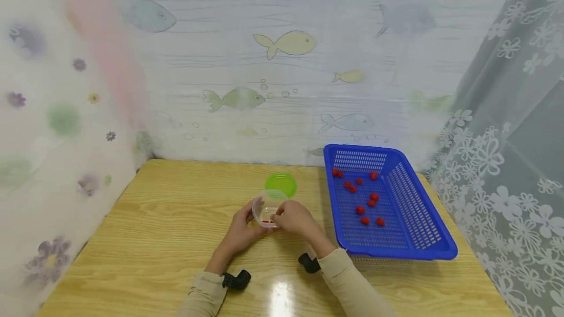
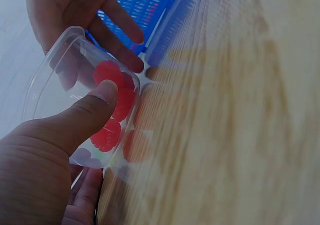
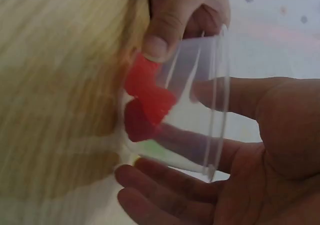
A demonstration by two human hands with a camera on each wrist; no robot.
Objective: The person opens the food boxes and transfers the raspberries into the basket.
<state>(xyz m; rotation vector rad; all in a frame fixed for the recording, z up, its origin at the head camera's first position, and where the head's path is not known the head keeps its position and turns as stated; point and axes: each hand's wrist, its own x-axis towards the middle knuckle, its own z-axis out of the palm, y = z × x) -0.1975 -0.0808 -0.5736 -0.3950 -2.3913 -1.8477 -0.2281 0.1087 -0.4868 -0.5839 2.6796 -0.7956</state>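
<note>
A clear plastic container [image 1: 274, 200] is tilted above the wooden table, open side toward the right hand. My left hand [image 1: 241, 233] grips its side, with the thumb [image 2: 90, 112] pressed on the outer wall. Several small red berry-like pieces [image 2: 106, 135] lie at the bottom of the container. My right hand [image 1: 297, 219] reaches into it, the thumb [image 3: 235, 95] and forefinger inside and spread apart. The other right fingers [image 3: 165, 195] stay outside, stretched along the container. Between the right thumb and forefinger I see nothing held.
To the right stands a blue perforated basket [image 1: 337, 221] with several red berry-like pieces [image 1: 360, 210] scattered on its floor. Behind the container lies a flat green disc, like a lid [image 1: 284, 182]. Curtains printed with fish and flowers border the table [image 1: 163, 209].
</note>
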